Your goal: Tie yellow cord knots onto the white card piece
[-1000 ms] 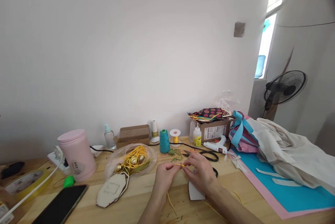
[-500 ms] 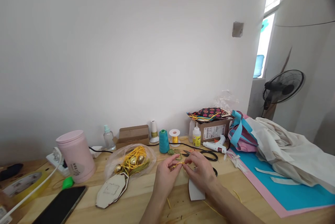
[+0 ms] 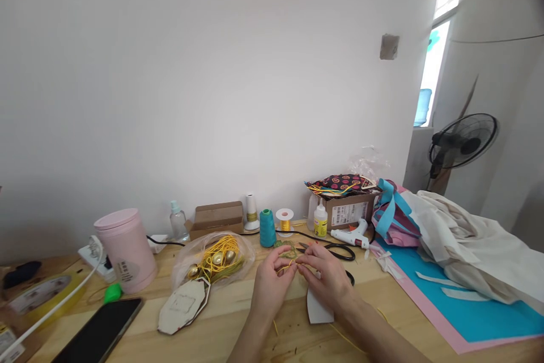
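Between my two hands runs a thin yellow cord (image 3: 289, 264), pinched by the fingertips of both. My left hand (image 3: 274, 281) has thumb and fingers closed on the cord. My right hand (image 3: 325, 272) grips it close beside the left fingertips. Under the right hand and wrist lies a white card-like piece (image 3: 319, 307), partly covered. Black-handled scissors (image 3: 342, 252) lie just behind the right hand, and a coil of green cord (image 3: 285, 248) sits behind the left fingers. A loose yellow strand (image 3: 346, 336) passes under my right forearm.
A plastic bag of yellow cord and gold bells (image 3: 219, 258) lies left, near octagonal pieces (image 3: 182, 306), a phone (image 3: 100, 332) and a pink canister (image 3: 127, 252). Behind are a teal thread cone (image 3: 267, 230), glue bottle (image 3: 320, 221) and glue gun (image 3: 352, 235). Fabric (image 3: 467, 238) covers the right.
Both hands stay pinched on the yellow cord, with small shifts of the fingers. The right hand's fingers have moved slightly left. The whole view has shifted a little.
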Action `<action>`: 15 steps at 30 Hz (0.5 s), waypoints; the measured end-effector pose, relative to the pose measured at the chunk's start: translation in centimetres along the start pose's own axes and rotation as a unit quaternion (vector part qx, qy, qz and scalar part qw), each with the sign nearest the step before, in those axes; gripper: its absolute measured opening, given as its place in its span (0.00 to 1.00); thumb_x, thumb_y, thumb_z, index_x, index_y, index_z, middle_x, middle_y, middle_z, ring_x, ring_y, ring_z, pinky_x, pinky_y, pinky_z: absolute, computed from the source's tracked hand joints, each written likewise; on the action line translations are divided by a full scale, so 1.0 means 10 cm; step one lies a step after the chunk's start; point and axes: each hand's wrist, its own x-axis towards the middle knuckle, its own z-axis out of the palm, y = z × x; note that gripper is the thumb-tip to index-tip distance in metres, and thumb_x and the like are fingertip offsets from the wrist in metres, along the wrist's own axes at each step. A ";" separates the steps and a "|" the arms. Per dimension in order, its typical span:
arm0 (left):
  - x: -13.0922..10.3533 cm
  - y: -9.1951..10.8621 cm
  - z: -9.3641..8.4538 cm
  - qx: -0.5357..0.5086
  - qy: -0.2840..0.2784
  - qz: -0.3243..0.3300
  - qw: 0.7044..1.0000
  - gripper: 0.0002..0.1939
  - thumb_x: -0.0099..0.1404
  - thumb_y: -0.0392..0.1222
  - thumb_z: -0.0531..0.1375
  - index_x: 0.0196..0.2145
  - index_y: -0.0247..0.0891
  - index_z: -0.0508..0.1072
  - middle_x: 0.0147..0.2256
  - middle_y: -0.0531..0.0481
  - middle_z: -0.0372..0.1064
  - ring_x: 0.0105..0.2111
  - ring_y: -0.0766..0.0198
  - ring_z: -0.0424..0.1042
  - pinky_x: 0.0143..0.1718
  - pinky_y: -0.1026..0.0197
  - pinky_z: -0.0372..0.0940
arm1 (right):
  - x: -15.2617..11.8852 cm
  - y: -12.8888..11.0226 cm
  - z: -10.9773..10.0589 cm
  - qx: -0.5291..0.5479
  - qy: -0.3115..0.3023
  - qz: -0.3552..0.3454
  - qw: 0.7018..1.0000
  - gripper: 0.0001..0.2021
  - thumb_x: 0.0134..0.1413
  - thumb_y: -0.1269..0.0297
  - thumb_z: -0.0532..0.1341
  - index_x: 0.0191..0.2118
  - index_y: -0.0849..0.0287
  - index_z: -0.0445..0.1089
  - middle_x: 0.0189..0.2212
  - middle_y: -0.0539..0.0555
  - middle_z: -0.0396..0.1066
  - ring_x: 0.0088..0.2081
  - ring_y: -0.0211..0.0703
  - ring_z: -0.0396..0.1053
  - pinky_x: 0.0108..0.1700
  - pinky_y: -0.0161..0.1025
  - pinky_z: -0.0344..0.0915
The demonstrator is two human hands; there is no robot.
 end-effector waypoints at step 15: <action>-0.04 0.02 0.04 0.055 -0.026 0.008 0.998 0.14 0.47 0.37 0.58 0.35 0.36 0.71 0.27 0.46 0.73 0.27 0.60 0.70 0.29 0.63 0.63 | 0.03 0.02 -0.01 0.196 -0.055 0.149 0.968 0.03 0.35 0.72 0.52 0.18 0.61 0.61 0.18 0.47 0.58 0.21 0.32 0.55 0.21 0.29 0.51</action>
